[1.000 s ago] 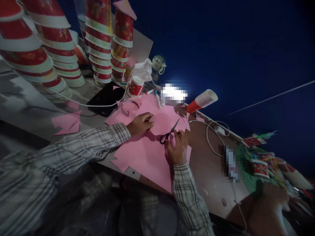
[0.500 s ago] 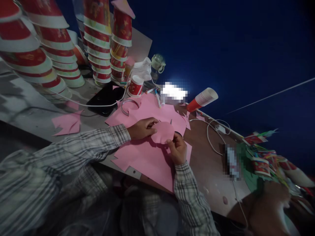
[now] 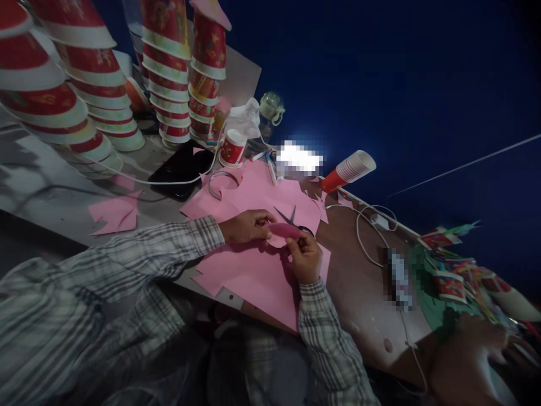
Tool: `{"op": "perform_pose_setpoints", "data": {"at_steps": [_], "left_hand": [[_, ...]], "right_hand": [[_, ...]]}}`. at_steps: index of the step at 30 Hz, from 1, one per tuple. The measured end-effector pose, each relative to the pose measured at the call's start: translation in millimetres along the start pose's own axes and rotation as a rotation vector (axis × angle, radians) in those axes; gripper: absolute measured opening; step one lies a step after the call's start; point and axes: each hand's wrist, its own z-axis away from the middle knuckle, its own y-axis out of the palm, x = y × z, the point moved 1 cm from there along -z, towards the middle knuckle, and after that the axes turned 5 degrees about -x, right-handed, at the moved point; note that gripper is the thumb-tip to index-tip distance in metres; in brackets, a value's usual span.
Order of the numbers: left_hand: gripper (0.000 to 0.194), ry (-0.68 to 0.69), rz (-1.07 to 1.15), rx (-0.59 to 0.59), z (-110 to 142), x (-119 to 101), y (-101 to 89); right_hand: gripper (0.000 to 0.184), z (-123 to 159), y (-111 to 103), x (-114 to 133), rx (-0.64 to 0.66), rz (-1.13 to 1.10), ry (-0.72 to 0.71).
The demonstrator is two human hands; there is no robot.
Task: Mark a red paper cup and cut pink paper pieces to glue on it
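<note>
My left hand (image 3: 247,225) and my right hand (image 3: 303,256) both pinch a cut pink paper piece (image 3: 282,230), which is curled up between them just above a large pink paper sheet (image 3: 249,270). Black-handled scissors (image 3: 291,220) lie open on the pink paper right behind my right hand, touched by neither hand. Both sleeves are checked.
Tall stacks of red and white paper cups (image 3: 169,73) stand at the back left. A single cup (image 3: 232,149), a black tablet (image 3: 181,169), pens (image 3: 270,168), a lying cup stack (image 3: 349,172), white cables (image 3: 367,237) and pink offcuts (image 3: 114,213) surround the work. Another person's hand (image 3: 469,361) is at lower right.
The right hand put the scissors down on the paper. Both hands then lifted the round pink piece and curled it up.
</note>
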Motion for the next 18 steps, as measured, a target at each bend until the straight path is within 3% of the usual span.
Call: {"op": "perform_pose_setpoints", "data": {"at_steps": [4,9,14,18], "left_hand": [[0.031,-0.019,0.000,-0.007,1,3,1.2],[0.020,-0.037,-0.225,-0.035,1,-3,0.0],[0.016,0.084,-0.435,-0.100,1,-11,1.1],[0.005,0.066,-0.354,-0.132,3,-9,2.6]], "right_hand": [[0.023,3,4,7,0.083,-0.109,0.083],[0.026,4,6,10,0.138,-0.173,0.097],[0.030,5,3,9,0.160,-0.150,0.028],[0.040,7,2,7,0.157,-0.060,-0.070]]}}
